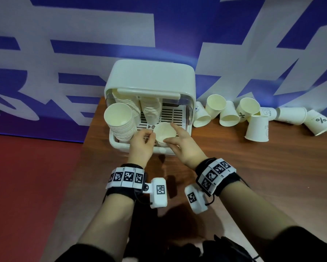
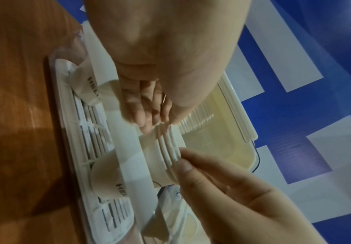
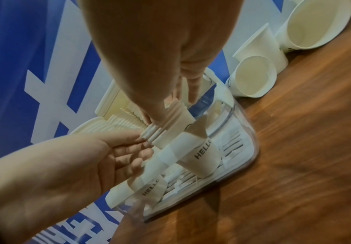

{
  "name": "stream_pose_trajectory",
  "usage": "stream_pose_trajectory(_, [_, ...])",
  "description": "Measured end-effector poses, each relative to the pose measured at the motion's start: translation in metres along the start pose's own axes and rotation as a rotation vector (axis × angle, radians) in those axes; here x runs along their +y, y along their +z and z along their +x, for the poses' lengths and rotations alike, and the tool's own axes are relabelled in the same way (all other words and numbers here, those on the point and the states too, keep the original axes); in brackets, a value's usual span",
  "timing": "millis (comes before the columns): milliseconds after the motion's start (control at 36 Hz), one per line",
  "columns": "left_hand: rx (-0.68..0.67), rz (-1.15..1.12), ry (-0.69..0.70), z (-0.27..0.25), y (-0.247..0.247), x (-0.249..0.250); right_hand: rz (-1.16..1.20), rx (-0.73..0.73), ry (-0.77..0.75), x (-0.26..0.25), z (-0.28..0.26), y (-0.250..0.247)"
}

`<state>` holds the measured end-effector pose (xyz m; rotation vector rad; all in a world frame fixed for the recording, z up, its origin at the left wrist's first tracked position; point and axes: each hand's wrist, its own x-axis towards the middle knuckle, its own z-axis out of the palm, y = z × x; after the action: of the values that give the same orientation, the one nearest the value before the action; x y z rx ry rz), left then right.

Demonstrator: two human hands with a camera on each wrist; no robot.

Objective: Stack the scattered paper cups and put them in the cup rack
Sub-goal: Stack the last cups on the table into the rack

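The white cup rack (image 1: 149,76) stands at the table's back edge with its lid raised. A short stack of paper cups (image 1: 163,132) leans over the rack's front rail, mouth toward me. My left hand (image 1: 149,137) pinches the stack's rims from the left, and my right hand (image 1: 171,135) grips them from the right, index finger over the far rim. The left wrist view shows the ribbed rims (image 2: 166,147) between both hands. In the right wrist view the stack (image 3: 170,125) ends in a cup printed HELLO (image 3: 201,156) on the slatted tray.
A tall leaning stack (image 1: 121,120) fills the rack's left side and another stack (image 1: 150,110) stands in the middle. Several loose cups (image 1: 228,114) lie along the wall to the right of the rack. The wooden table (image 1: 234,176) ends just left of the rack.
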<state>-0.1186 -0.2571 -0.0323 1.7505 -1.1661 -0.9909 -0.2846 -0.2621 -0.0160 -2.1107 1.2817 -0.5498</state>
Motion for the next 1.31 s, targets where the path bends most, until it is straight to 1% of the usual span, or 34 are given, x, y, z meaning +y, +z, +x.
stream_pose_trajectory(139, [-0.013, 0.025, -0.014, 0.004, 0.001, -0.007, -0.013, 0.017, -0.016, 0.002, 0.001, 0.001])
stream_pose_trajectory(222, [-0.005, 0.063, -0.019, 0.001, -0.001, 0.002, -0.051, 0.021, -0.032, 0.001, 0.0, -0.002])
stream_pose_trajectory(278, [0.036, 0.13, 0.032, -0.004, -0.003, 0.011, -0.051, 0.06, -0.029, 0.0, -0.002, -0.006])
stream_pose_trajectory(389, [0.13, 0.35, 0.209, -0.017, -0.007, 0.026, -0.032, 0.127, 0.027, 0.004, -0.01, -0.016])
stream_pose_trajectory(472, [0.14, 0.405, 0.29, -0.025, -0.003, 0.038, -0.013, 0.158, 0.036, 0.01, -0.019, -0.026])
stream_pose_trajectory(611, [0.079, 0.343, 0.332, -0.039, 0.018, 0.056, 0.003, 0.197, 0.049, 0.025, -0.04, -0.046])
stream_pose_trajectory(694, [0.022, 0.262, 0.386, -0.048, 0.036, 0.064, 0.012, 0.2, 0.108, 0.036, -0.057, -0.061])
stream_pose_trajectory(833, [-0.068, 0.221, 0.376, -0.062, 0.074, 0.077, 0.03, 0.244, 0.163, 0.064, -0.087, -0.086])
stream_pose_trajectory(1028, [-0.177, 0.243, 0.38, -0.073, 0.135, 0.094, 0.018, 0.31, 0.25, 0.104, -0.122, -0.129])
stream_pose_trajectory(1083, [-0.202, 0.261, 0.4, -0.074, 0.153, 0.096, 0.016, 0.355, 0.262, 0.114, -0.131, -0.141])
stream_pose_trajectory(1194, [-0.253, 0.28, 0.444, -0.076, 0.188, 0.1, 0.045, 0.502, 0.284, 0.138, -0.147, -0.162])
stream_pose_trajectory(1306, [-0.298, 0.313, 0.476, -0.079, 0.218, 0.107, 0.129, 0.586, 0.369, 0.165, -0.161, -0.181])
